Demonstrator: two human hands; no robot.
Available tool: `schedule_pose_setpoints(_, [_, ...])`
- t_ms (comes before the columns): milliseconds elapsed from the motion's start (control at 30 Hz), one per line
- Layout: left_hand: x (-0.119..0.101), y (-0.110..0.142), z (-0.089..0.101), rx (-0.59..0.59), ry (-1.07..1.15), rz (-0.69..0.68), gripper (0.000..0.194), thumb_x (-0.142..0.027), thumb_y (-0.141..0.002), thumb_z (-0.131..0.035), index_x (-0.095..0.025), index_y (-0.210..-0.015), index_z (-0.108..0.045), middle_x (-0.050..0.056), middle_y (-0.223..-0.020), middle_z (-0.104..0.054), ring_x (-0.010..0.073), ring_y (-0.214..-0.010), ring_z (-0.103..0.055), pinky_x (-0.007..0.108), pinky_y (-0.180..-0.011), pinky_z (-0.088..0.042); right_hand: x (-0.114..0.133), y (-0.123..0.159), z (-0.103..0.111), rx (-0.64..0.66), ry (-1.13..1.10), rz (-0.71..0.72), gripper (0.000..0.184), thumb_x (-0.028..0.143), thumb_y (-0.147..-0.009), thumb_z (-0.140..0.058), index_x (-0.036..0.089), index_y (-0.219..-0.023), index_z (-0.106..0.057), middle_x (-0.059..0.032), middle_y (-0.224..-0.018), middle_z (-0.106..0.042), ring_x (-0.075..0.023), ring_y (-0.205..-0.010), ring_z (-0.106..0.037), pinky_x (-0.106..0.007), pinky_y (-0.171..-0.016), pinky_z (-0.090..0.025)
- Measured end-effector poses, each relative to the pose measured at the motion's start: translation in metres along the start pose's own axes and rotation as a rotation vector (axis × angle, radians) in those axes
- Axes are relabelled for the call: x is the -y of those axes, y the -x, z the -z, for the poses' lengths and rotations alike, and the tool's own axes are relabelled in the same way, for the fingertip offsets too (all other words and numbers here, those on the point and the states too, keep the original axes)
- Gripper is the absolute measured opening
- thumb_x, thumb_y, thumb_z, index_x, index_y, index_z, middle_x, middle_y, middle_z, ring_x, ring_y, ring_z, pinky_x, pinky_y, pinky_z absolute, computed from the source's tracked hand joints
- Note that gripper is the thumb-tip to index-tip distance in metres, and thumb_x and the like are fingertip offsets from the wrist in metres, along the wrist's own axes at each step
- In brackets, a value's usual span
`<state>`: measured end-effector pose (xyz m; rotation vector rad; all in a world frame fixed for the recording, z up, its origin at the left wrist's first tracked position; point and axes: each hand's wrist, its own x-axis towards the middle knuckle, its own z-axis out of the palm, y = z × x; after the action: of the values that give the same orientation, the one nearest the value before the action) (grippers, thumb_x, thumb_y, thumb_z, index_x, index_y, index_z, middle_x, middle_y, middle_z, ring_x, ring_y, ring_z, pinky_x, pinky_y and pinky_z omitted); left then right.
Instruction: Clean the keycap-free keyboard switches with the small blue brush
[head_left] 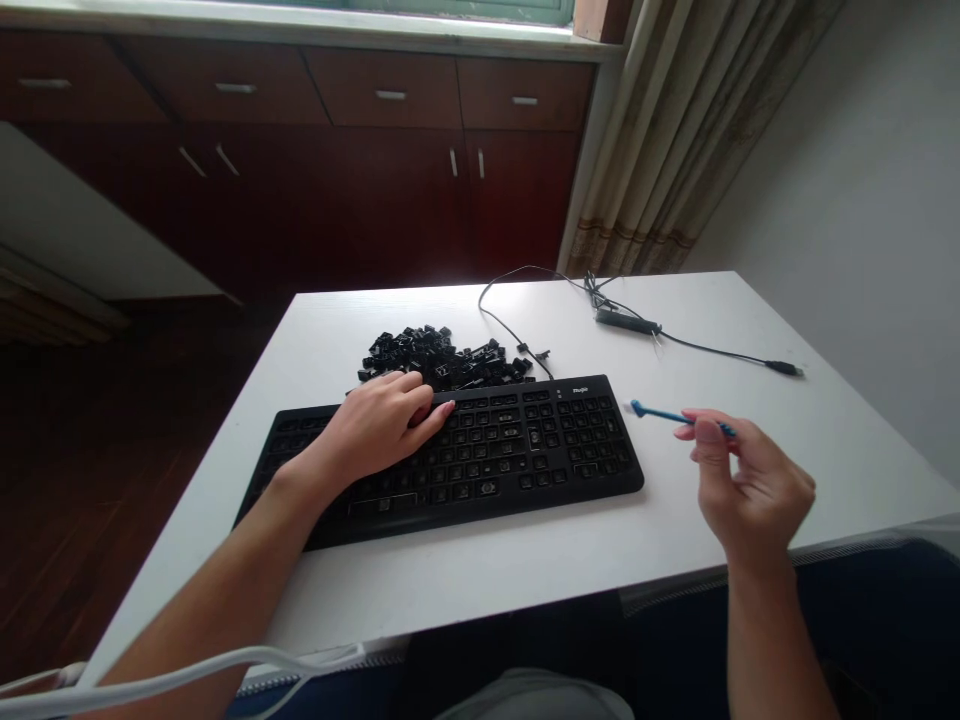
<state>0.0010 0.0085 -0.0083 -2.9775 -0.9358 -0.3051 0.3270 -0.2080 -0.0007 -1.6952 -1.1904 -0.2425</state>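
White cable (pixel 225 658) runs across the lower left, in front of my left forearm. Beyond it the black keyboard (pixel 450 515) lies on the white bench (pixel 480 575), many of its keys off and the sockets showing. My left hand (pixel 379 425) rests on its back part, one fingertip near the back edge. The other fingertips on that side are hidden, so I can't tell if the fingers are clamped on the edge.

My right hand (pixel 750 490) is up off the keyboard's right end, fingers pinched together on the handle of a blue brush (pixel 664 413), white bristles pointing at the keyboard but apart from it. As I judge it, I am steadying the keyboard and holding the brush ready; putting bristles to sockets would call for a short move left and down, over the keyboard's raised rim.

The heap of loose keys (pixel 420 350) sits just behind the keyboard, close to my left fingers, so a push backward could scatter it. The black cord (pixel 716 348) curves away behind toward its plug (pixel 784 368). Bare bench top lies between the keyboard and my right hand, and a strip of it runs along the front edge
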Motion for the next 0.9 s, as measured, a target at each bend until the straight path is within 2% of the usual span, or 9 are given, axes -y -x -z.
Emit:
schedule_pose_setpoints(167, [-0.001, 0.000, 0.001, 0.009, 0.008, 0.007, 0.041, -0.045, -0.101, -0.047, -0.019, -0.069, -0.047, 0.003, -0.072, -0.056, 0.0155, -0.064, -0.049, 0.029, -0.056, -0.035, 0.009, -0.006, -0.023, 0.004, -0.500, -0.387, 0.026, 0.041, -0.089, -0.070, 0.016, -0.085, -0.076, -0.0018, -0.060, -0.065, -0.0106, -0.046, -0.053, -0.023, -0.040, -0.039])
schedule_pose_setpoints(267, [-0.002, 0.000, 0.001, 0.009, 0.002, 0.012, 0.041, -0.045, -0.102, -0.046, -0.020, -0.069, -0.046, 0.003, -0.072, -0.055, 0.0163, -0.066, -0.050, 0.030, -0.057, -0.035, 0.007, -0.009, -0.039, 0.171, -0.456, -0.433, 0.029, 0.043, -0.090, -0.069, 0.016, -0.093, -0.078, -0.0031, -0.066, -0.069, -0.0109, -0.048, -0.054, -0.024, -0.043, -0.043])
schedule_pose_setpoints(333, [-0.003, 0.000, 0.001, 0.008, 0.000, 0.015, 0.041, -0.045, -0.102, -0.046, -0.020, -0.069, -0.045, 0.003, -0.073, -0.055, 0.0164, -0.066, -0.050, 0.030, -0.058, -0.035, 0.007, -0.010, -0.043, 0.162, -0.239, -0.319, 0.025, 0.040, -0.091, -0.069, 0.018, -0.098, -0.079, -0.0044, -0.075, -0.075, -0.0140, -0.059, -0.062, -0.026, -0.052, -0.050])
schedule_pose_setpoints(400, [-0.003, 0.000, 0.001, 0.010, 0.000, 0.017, 0.041, -0.045, -0.102, -0.046, -0.020, -0.069, -0.046, 0.003, -0.073, -0.055, 0.0165, -0.066, -0.049, 0.030, -0.059, -0.035, 0.009, -0.008, -0.042, 0.040, -0.022, -0.129, 0.018, 0.032, -0.091, -0.069, 0.021, -0.101, -0.078, -0.0050, -0.088, -0.079, -0.0169, -0.073, -0.069, -0.028, -0.063, -0.054])
schedule_pose_setpoints(467, [-0.003, 0.000, 0.002, 0.012, 0.001, 0.019, 0.041, -0.045, -0.102, -0.045, -0.020, -0.070, -0.046, 0.003, -0.073, -0.055, 0.0165, -0.066, -0.049, 0.030, -0.059, -0.035, 0.016, -0.003, -0.037, -0.025, 0.060, 0.019, 0.015, 0.025, -0.092, -0.069, 0.021, -0.103, -0.077, -0.0048, -0.093, -0.079, -0.0175, -0.078, -0.071, -0.029, -0.068, -0.054])
schedule_pose_setpoints(533, [-0.003, 0.000, 0.002, 0.014, 0.002, 0.021, 0.041, -0.045, -0.102, -0.045, -0.020, -0.070, -0.047, 0.003, -0.074, -0.055, 0.0165, -0.067, -0.049, 0.031, -0.060, -0.035, 0.025, 0.004, -0.029, 0.004, 0.020, 0.052, 0.012, 0.023, -0.092, -0.068, 0.021, -0.101, -0.076, -0.0035, -0.088, -0.079, -0.0161, -0.075, -0.071, -0.027, -0.067, -0.054])
schedule_pose_setpoints(733, [-0.004, 0.001, 0.002, 0.008, 0.003, 0.022, 0.041, -0.046, -0.102, -0.045, -0.019, -0.070, -0.047, 0.003, -0.074, -0.054, 0.0166, -0.067, -0.049, 0.031, -0.061, -0.035, 0.045, 0.033, -0.013, 0.211, -0.249, -0.137, 0.013, 0.024, -0.097, -0.060, 0.021, -0.097, -0.072, 0.0009, -0.073, -0.073, -0.0123, -0.059, -0.068, -0.023, -0.053, -0.052])
schedule_pose_setpoints(800, [-0.004, 0.001, 0.002, 0.003, 0.004, 0.018, 0.042, -0.046, -0.102, -0.045, -0.019, -0.070, -0.048, 0.003, -0.074, -0.054, 0.0166, -0.068, -0.049, 0.030, -0.061, -0.034, 0.042, 0.038, -0.011, 0.227, -0.161, -0.027, 0.011, 0.020, -0.095, -0.062, 0.021, -0.101, -0.072, 0.0002, -0.077, -0.074, -0.0122, -0.063, -0.068, -0.022, -0.054, -0.052])
schedule_pose_setpoints(900, [-0.004, 0.002, 0.001, -0.006, 0.004, 0.016, 0.043, -0.047, -0.102, -0.045, -0.019, -0.070, -0.047, 0.003, -0.074, -0.054, 0.0165, -0.068, -0.049, 0.030, -0.060, -0.034, 0.037, 0.042, -0.010, 0.075, 0.034, 0.242, 0.024, 0.007, -0.087, -0.070, 0.020, -0.107, -0.072, -0.0033, -0.092, -0.077, -0.0144, -0.079, -0.071, -0.023, -0.066, -0.054])
